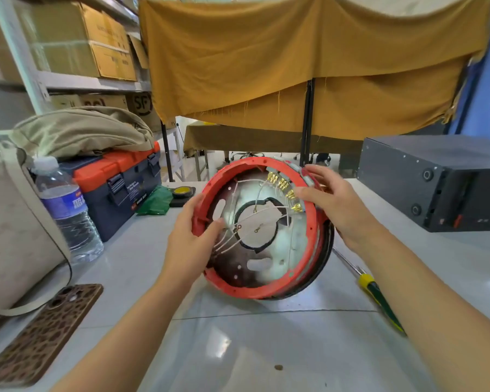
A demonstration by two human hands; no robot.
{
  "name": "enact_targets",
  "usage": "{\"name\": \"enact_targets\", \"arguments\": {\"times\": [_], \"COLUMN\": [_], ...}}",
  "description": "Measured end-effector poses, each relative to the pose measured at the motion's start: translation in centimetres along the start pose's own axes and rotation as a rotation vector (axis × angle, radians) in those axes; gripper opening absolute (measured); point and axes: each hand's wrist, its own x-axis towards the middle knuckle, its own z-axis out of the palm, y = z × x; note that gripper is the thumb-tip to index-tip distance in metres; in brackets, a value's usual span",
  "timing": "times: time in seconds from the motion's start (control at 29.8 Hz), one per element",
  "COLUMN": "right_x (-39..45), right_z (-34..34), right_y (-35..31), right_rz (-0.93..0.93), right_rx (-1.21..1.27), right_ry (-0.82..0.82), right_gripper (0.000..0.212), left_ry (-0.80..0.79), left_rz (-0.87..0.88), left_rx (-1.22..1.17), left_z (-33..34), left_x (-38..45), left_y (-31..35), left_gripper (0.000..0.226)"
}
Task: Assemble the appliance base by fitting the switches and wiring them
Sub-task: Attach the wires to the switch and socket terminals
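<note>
gripping red base (309, 250), both hands

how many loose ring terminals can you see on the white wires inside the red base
3 visible: one at the upper edge of the central hole, one at its left edge, one inside the hole. The left hand may hide more in the red base.

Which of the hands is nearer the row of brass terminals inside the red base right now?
Right. The right hand rests on the red base's upper rim, thumb beside the brass terminals. The left hand grips the opposite rim.
</note>
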Motion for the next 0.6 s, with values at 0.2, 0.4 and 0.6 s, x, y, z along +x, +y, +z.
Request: {"name": "enact_targets", "arguments": {"times": [0.2,0.4,0.6], "right_x": [0.1,-1.1,-4.2], "right_z": [0.0,0.8,1.3], "right_y": [-2.7,-3.8,-3.7], "right_rz": [-0.284,-0.427,-0.52], "right_rx": [-0.407,-0.579,-0.819], "right_ry": [-0.084,-0.244,-0.332], "right_gripper": [0.081,0.089,0.092], "left_ry": [-0.082,-0.2,-0.271], "left_rz": [-0.145,-0.339,-0.506], "left_rx": [-0.208,-0.226,-0.226], "left_z": [0.3,0.0,-1.3], "left_x": [0.2,-0.3,-0.5], "left_y": [-0.2,-0.2,0.7], "left_gripper": [0.053,0.051,0.085]}}
